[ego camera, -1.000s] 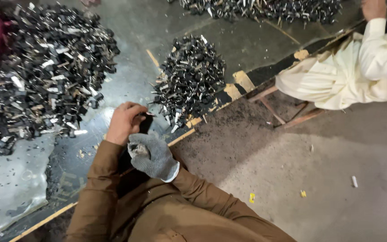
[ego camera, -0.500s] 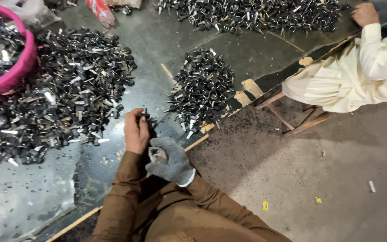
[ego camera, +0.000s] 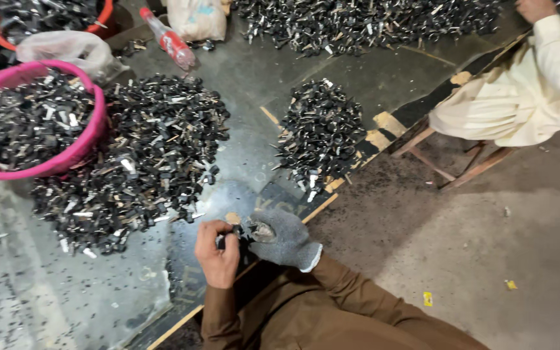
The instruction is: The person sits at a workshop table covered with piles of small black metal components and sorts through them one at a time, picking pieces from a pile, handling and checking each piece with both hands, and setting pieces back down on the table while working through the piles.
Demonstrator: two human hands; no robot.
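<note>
My bare left hand (ego camera: 217, 251) pinches a small dark part (ego camera: 233, 234), mostly hidden by my fingers; my gloved right hand (ego camera: 283, 238) closes against it. Pile of parts (ego camera: 322, 133) lies beyond.

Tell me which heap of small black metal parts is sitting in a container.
The heap at far left, piled inside the pink tub. The loose heap beside it and the small middle heap lie directly on the work surface.

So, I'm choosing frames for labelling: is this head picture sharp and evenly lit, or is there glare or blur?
Head view: mostly sharp; the nearest pile shows separate parts; the dark sheet carries a dull sheen, no harsh glare; light is soft and even, shadows weak; the small part between left hand and gloved right hand is too dark to make out.
</note>
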